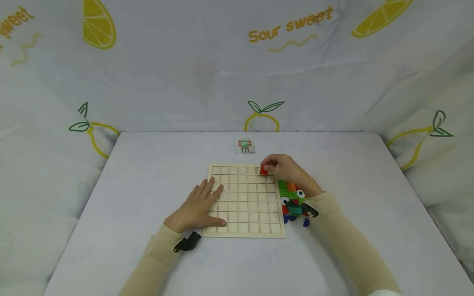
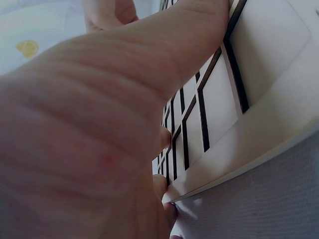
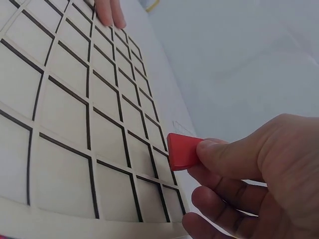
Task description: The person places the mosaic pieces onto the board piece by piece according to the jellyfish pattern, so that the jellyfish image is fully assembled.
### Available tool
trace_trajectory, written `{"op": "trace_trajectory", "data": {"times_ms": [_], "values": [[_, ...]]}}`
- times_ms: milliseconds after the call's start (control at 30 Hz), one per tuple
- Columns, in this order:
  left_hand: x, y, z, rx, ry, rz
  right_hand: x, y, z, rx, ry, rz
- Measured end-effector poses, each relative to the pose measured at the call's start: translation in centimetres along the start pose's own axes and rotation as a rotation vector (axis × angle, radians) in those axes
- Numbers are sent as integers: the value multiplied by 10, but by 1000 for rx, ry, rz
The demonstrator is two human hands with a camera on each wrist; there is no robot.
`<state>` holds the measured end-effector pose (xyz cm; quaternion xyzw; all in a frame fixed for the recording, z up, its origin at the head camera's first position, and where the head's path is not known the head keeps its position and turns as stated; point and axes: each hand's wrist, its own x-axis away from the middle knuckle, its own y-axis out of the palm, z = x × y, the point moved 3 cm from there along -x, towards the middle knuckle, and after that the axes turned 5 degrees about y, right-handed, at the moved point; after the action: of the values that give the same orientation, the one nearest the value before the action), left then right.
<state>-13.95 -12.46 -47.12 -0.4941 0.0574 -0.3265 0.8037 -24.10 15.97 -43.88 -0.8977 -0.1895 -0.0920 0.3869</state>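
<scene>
A pale wooden board (image 1: 242,201) with a grid of square recesses lies flat on the table. My left hand (image 1: 198,207) rests on its left edge with fingers spread straight; in the left wrist view the thumb (image 2: 194,35) lies across the grid. Between thumb and fingers, my right hand (image 1: 286,168) pinches a red block (image 1: 263,170) over the board's far right corner. The right wrist view shows this red block (image 3: 183,151) tilted above the corner cells, its outer end covered by the thumb.
Right of the board sits a pile of colourful pieces (image 1: 292,193), green, orange, red and blue, some with eye prints, partly hidden by the right wrist. Beyond the board lies a small picture card (image 1: 245,145). A white cloth with lemon prints (image 1: 237,82) hangs behind the table.
</scene>
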Motion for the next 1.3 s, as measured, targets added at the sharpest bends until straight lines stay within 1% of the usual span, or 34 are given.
{"op": "trace_trajectory", "data": {"times_ms": [100, 233, 367, 567, 667, 800, 1000, 1300], "values": [[0, 1, -1, -12, -7, -8, 0, 5, 1, 0, -2, -10], [0, 2, -3, -26, -20, -20, 1, 11, 1, 39, -16, -12], [0, 1, -3, -20, -20, -12, 1, 14, 1, 78, -32, 0], [-1, 3, -5, -24, -24, -22, 1, 19, 2, 72, -31, -14], [-1, 3, -5, -11, -12, -10, 2, 20, 1, 85, -53, -21], [-2, 3, -5, 2, -3, -4, 3, 22, -1, 133, -80, -8], [-2, 3, -5, 4, -3, -10, 2, 24, -5, 202, -82, 9], [-2, 3, -5, 2, -5, -13, 2, 25, -9, 229, -88, 23]]}}
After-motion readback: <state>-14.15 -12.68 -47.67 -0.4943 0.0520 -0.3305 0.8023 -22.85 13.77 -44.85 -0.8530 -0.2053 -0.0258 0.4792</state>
